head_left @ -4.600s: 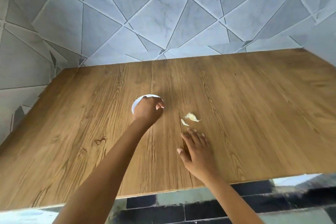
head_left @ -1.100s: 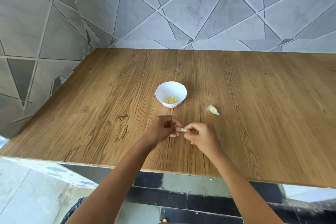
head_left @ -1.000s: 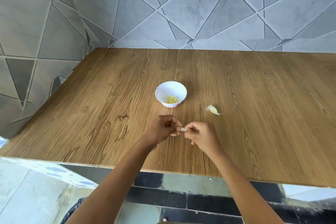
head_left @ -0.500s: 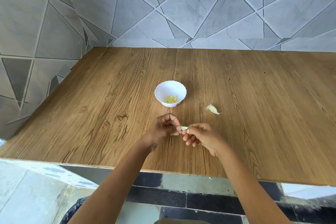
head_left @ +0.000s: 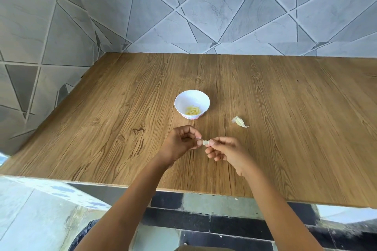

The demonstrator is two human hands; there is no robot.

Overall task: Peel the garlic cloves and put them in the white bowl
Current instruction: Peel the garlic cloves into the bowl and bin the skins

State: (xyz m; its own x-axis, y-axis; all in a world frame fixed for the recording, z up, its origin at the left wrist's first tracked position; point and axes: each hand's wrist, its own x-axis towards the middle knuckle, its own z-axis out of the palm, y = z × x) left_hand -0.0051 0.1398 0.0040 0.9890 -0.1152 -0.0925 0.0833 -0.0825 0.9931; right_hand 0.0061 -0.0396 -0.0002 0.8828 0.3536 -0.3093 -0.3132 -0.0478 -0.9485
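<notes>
Garlic clove pinched between both hands over the desk, mid-peel.

Clove (head_left: 205, 142) held just above the desk (head_left: 285, 128), long axis roughly left-right, bridging the two hands. Left hand (head_left: 180, 144) curled, thumb and forefinger pinching the clove's left end; right hand (head_left: 226, 152) pinching the right end, other fingers loosely curled under. White bowl (head_left: 191, 104) sits straight ahead of the hands, slightly left, near, with peeled cloves (head_left: 191, 110) inside; left hand looks nearer to it. One unpeeled clove (head_left: 239, 122) lies on the desk to the right of the bowl, nearer the right hand. Skin likely still partly on; too small to tell.
</notes>
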